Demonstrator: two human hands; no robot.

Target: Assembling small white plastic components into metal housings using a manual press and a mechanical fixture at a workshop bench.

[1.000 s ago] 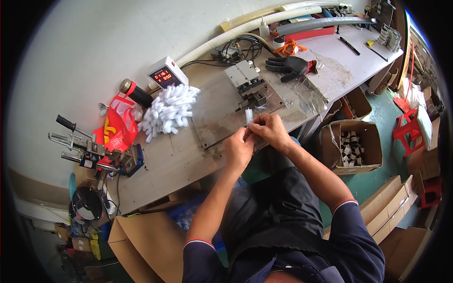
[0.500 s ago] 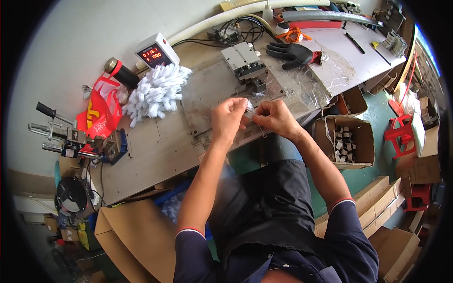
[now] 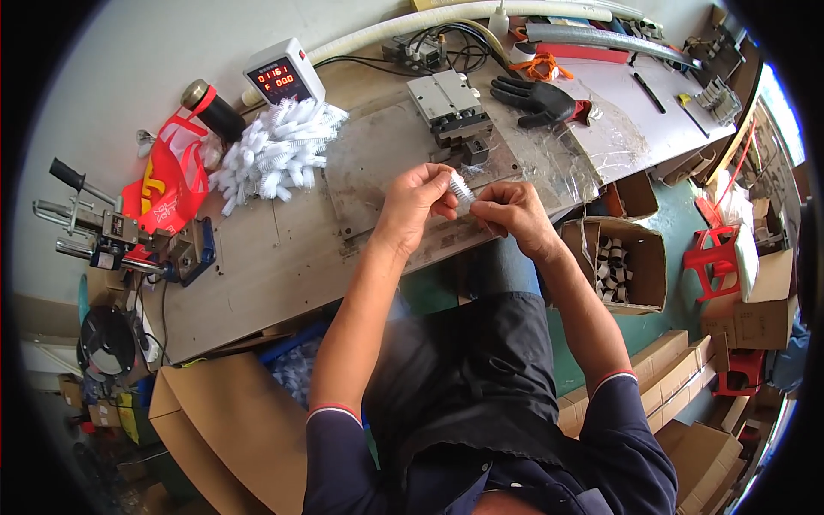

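Nearest the camera, the person sits with dark trousers and navy sleeves, both forearms reaching up from the lower edge toward the front of the surface [image 3: 257, 283]. An open cardboard box [image 3: 219, 412] stands at the left knee, with a bin of small white pieces just behind it.

Over the last second the view has tipped downward and the hands have drawn together above the front edge of the grey metal plate [image 3: 386, 176]. The left hand [image 3: 415, 202] and right hand [image 3: 506, 215] now meet on one small white ribbed piece [image 3: 462, 185], where a second ago they were a little apart and nearer the fixture. In my judgement the piece is being worked or checked between the fingers, rather than being loaded.

The left fingers are curled shut around the near end of the white piece; the right fingers pinch close at its lower side, thumb and forefinger nearly touching. The piece is held just above the plate, not resting on it. Its long axis runs diagonally, the upper end pointing away and left toward the fixture, the lower end toward the right hand.

Farther out, the metal clamp fixture [image 3: 455, 107] sits on the plate. Left of it lies a heap of white brush-like parts [image 3: 275, 154], then a red bag [image 3: 172, 184] and a lever tool [image 3: 112, 236]. A counter box with red digits [image 3: 283, 77] and a black glove [image 3: 536, 99] lie toward the far edge. A box of finished pieces [image 3: 622, 262] stands on the floor at right.
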